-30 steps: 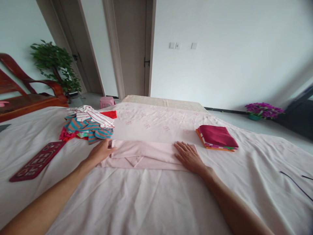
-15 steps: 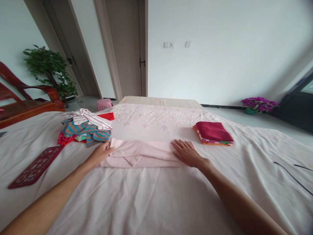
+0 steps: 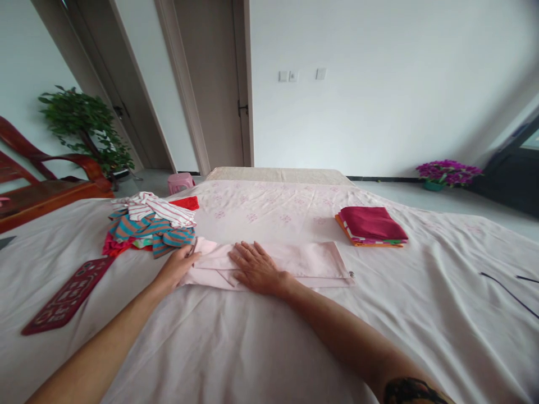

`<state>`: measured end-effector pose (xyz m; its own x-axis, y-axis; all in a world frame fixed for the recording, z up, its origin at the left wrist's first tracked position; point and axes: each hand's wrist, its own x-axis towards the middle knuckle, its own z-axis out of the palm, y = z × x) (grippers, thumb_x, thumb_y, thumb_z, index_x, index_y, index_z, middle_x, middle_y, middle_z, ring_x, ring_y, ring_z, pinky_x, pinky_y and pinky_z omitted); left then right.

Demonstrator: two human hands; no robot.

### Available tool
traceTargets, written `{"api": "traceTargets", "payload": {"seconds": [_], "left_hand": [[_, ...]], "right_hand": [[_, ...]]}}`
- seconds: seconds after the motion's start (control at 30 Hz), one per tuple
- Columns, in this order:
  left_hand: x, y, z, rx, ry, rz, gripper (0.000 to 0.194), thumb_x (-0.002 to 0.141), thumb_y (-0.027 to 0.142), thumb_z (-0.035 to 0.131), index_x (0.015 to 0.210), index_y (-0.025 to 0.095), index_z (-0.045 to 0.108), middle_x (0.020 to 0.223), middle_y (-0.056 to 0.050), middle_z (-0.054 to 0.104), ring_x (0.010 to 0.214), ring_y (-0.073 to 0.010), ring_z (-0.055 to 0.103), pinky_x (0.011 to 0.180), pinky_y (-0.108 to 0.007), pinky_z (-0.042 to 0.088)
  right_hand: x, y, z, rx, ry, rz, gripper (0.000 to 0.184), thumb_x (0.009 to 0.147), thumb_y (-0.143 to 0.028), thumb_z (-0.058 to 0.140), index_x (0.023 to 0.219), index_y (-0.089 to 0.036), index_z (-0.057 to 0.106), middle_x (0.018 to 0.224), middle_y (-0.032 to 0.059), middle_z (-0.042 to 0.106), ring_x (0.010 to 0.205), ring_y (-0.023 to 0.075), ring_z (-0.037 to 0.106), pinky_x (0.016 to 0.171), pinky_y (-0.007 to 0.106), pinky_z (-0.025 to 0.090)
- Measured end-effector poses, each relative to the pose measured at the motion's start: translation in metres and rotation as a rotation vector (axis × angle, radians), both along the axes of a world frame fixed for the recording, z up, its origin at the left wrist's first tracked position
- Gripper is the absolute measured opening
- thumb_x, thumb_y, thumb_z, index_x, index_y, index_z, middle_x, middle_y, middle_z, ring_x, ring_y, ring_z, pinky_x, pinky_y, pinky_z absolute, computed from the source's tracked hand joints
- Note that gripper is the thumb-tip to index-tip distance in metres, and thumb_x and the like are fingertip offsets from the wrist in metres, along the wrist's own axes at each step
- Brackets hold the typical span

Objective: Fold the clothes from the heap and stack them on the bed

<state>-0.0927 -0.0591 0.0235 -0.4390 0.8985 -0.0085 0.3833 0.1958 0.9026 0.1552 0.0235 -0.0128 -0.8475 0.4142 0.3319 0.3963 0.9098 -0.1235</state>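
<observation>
Head view: a pale pink folded garment lies in a long strip beneath and between the two hands, on a pale sheet. The right hand rests palm down across its middle, fingers slightly spread and closed on nothing. The left hand is at the strip's left end, part curled, thumb over the cloth; whether it pinches the edge I cannot tell.

The step in hand looks like flattening and squaring the strip. Judging by its length, the next move calls for steadying the middle and lifting one end cleanly, keeping the layers together.

Just beyond the left hand is a loose heap of clothes, striped pieces on top; beyond the right hand and further right sits a neat folded stack, maroon uppermost.

Nearer and left of the left hand, a dark red plaque bears pale characters, too slanted to read. At the strip's lower right corner, a small speckled spot could be a label or fastener; nothing legible shows.
</observation>
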Motion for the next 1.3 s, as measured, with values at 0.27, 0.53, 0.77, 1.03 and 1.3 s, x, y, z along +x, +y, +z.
{"api": "traceTargets", "payload": {"seconds": [0.27,0.53,0.77,1.03,1.3], "left_hand": [[0.012,0.023,0.030,-0.093,-0.245,-0.180,0.034,0.068,0.041,0.066,0.091,0.017,0.057,0.074,0.001,0.064,0.074,-0.0172,0.064,0.066,-0.027,0.049],[0.055,0.043,0.042,-0.212,-0.165,-0.293,0.034,0.066,0.039,0.065,0.089,0.015,0.057,0.064,0.001,0.062,0.056,-0.0139,0.058,0.050,-0.022,0.040],[0.099,0.057,0.033,-0.225,-0.061,-0.325,0.030,0.070,0.039,0.062,0.085,0.015,0.056,0.061,-0.001,0.064,0.052,-0.0160,0.059,0.047,-0.023,0.037],[0.120,0.060,0.004,-0.210,-0.004,-0.406,0.047,0.080,0.055,0.054,0.102,0.014,0.060,0.069,-0.003,0.068,0.059,-0.0176,0.065,0.049,-0.022,0.042],[0.125,0.023,-0.009,-0.030,0.476,-0.516,0.037,0.091,0.031,0.041,0.124,0.024,0.057,0.108,-0.007,0.071,0.090,-0.0203,0.070,0.079,-0.030,0.050]], "right_hand": [[0.003,-0.003,0.004,-0.015,-0.004,0.007,0.056,0.097,-0.045,0.043,0.147,-0.022,0.035,0.155,0.0094,0.032,0.144,0.0263,0.022,0.118,0.049,0.015],[0.007,-0.004,0.017,-0.176,0.111,0.176,0.032,0.095,-0.026,0.045,0.124,-0.028,0.059,0.139,0.0036,0.053,0.134,0.0205,0.039,0.114,0.041,0.027],[0.012,0.025,0.017,-1.366,0.806,-0.259,0.036,0.094,-0.036,0.039,0.121,-0.017,0.053,0.114,0.0129,0.064,0.088,0.0184,0.067,0.081,0.038,0.055],[0.034,0.035,0.029,-1.226,0.632,-0.314,0.044,0.093,-0.058,0.036,0.105,-0.020,0.056,0.091,0.0073,0.064,0.067,0.0183,0.062,0.053,0.028,0.050],[0.034,0.041,0.033,-0.669,0.225,-0.537,0.047,0.094,-0.053,0.037,0.121,-0.022,0.058,0.104,0.0080,0.070,0.095,0.0230,0.064,0.081,0.031,0.044]]}}
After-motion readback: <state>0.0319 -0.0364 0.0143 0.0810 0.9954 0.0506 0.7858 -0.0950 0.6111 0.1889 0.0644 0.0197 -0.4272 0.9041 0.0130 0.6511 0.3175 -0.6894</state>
